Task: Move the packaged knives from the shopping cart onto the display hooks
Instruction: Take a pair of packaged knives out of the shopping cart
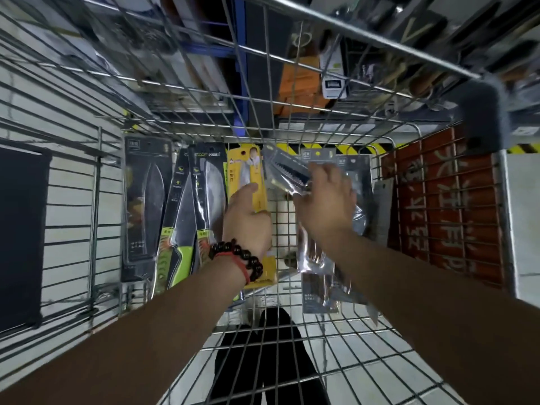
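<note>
Both arms reach down into the wire shopping cart. My left hand, a bead bracelet on its wrist, grips a yellow knife package that lies in the middle of the cart. My right hand holds a clear package with a serrated knife, tilted and lifted off the cart floor. To the left lie a dark knife package and two green-handled knife packages. Grey knife packages lie under my right hand.
The cart's front wall rises ahead, and shelves with hanging goods stand blurred behind it. A red printed panel fills the cart's right side. A dark mat lies on the tiled floor at the left.
</note>
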The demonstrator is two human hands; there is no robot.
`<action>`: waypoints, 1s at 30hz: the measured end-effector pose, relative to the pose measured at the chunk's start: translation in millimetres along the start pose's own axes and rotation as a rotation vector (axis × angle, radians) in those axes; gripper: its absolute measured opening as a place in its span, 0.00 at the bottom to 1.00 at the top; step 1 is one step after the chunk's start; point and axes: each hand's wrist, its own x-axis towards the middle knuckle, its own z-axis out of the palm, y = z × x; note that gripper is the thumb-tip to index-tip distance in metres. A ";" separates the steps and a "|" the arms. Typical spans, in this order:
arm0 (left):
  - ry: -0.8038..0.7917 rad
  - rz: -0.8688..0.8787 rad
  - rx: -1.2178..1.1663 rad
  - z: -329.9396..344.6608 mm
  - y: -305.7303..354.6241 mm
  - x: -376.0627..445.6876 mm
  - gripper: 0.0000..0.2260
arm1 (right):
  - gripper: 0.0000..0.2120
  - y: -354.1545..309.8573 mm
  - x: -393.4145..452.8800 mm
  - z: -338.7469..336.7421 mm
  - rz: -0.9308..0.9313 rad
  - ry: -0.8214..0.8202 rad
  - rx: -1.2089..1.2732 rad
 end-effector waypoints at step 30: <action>-0.230 -0.200 -0.130 86.7 -25.0 9.7 0.27 | 0.10 54.6 -80.5 -35.2 0.328 -0.241 0.321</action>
